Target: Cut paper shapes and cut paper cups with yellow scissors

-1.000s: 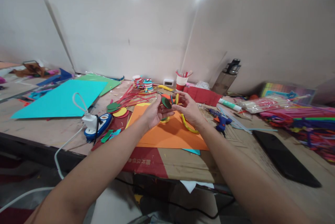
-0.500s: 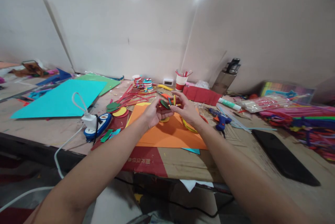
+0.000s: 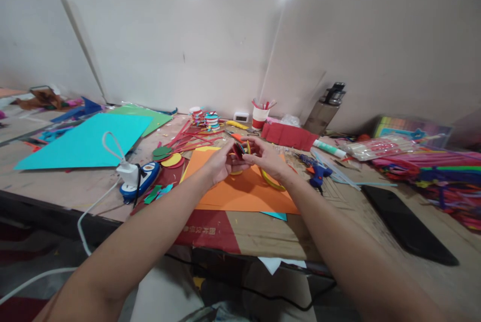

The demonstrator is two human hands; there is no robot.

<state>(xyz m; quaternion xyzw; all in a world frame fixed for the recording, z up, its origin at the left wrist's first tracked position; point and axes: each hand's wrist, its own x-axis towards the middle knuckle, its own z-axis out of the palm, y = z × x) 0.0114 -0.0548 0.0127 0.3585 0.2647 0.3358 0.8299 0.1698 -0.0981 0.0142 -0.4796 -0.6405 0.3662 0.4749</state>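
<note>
Over the orange sheet (image 3: 240,196), my left hand (image 3: 222,164) is closed on dark red and green paper discs (image 3: 238,150), which are turned nearly edge-on. Close against it, my right hand (image 3: 264,155) pinches a yellow paper disc (image 3: 248,147) with a blue edge beside it. The fingers hide how many discs each hand has and whether the two groups touch. Yellow rings (image 3: 271,181) lie below my right wrist. Left of my left hand are green discs (image 3: 161,153) and a yellow disc (image 3: 172,160) on red ones.
Red strips (image 3: 195,140), striped paper stacks (image 3: 212,121) and a paper cup (image 3: 260,115) stand or lie behind my hands. To the right are a blue glue gun (image 3: 319,174) and a black phone (image 3: 406,224). A blue power strip (image 3: 141,184) with cables sits left.
The discs in my left hand have turned from showing a green face to nearly edge-on, with dark red now showing. My right hand has shifted slightly down and closer to them.
</note>
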